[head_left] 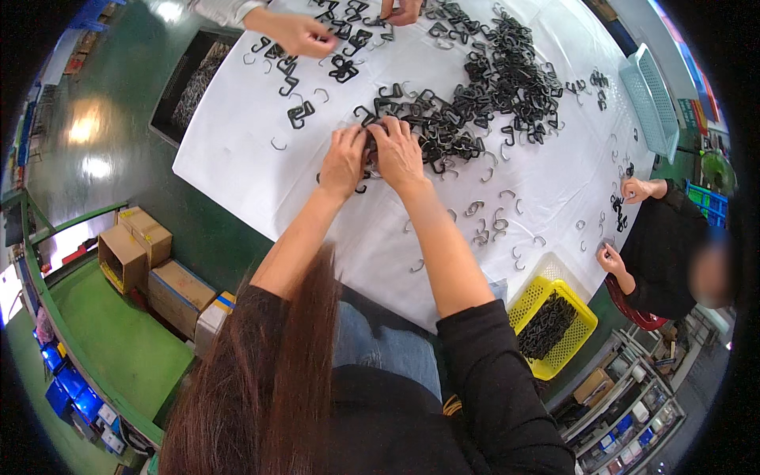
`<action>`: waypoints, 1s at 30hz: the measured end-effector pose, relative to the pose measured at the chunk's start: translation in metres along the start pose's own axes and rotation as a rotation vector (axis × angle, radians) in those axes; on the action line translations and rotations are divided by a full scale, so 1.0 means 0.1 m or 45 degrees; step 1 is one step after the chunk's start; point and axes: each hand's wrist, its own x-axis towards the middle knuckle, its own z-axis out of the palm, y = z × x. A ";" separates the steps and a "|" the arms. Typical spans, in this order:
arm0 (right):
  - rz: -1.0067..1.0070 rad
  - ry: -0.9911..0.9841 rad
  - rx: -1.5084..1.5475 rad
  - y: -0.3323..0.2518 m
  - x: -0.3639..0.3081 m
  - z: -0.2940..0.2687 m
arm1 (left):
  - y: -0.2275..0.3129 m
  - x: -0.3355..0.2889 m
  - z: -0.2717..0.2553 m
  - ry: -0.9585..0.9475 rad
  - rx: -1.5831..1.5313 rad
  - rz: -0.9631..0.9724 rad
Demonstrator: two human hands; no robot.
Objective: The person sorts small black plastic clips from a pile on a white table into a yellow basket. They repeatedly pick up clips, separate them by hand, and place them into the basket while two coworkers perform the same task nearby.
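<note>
My left hand (343, 161) and my right hand (398, 154) meet over the white-covered table, fingers bent and thumbs close together. Dark plastic shows between them, seemingly a small black hook, largely hidden by the fingers. Right beyond my fingertips begins a large heap of black plastic hooks (507, 75), which spreads to the far right. Silver C-shaped wire pieces (499, 224) lie scattered on the cloth to the right of my right forearm. A few black hooks (301, 113) rest apart from the heap, beyond my left hand.
Across the table (237, 142) another person's hand (297, 33) works over more hooks. A second person (657, 245) sits at the right edge, handling pieces. A yellow basket (586, 321) of dark parts stands at the near right, a light-blue basket (649, 103) at the far right. Cardboard boxes (182, 293) sit at left.
</note>
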 end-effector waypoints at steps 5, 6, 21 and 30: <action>0.079 -0.144 0.099 0.32 -0.66 -0.24 | 0.18 -0.30 -0.23 -0.174 -0.431 -0.360; 0.330 -0.176 0.464 0.41 -0.77 -0.33 | 0.18 -0.30 -0.28 -0.159 -0.804 -0.552; 1.221 0.006 2.199 0.99 -1.58 -0.95 | 0.56 -0.43 0.08 -0.213 -0.055 -0.202; 0.827 -0.113 -0.009 0.61 -1.24 -0.36 | 0.49 -0.26 -0.09 -0.555 -1.290 -0.934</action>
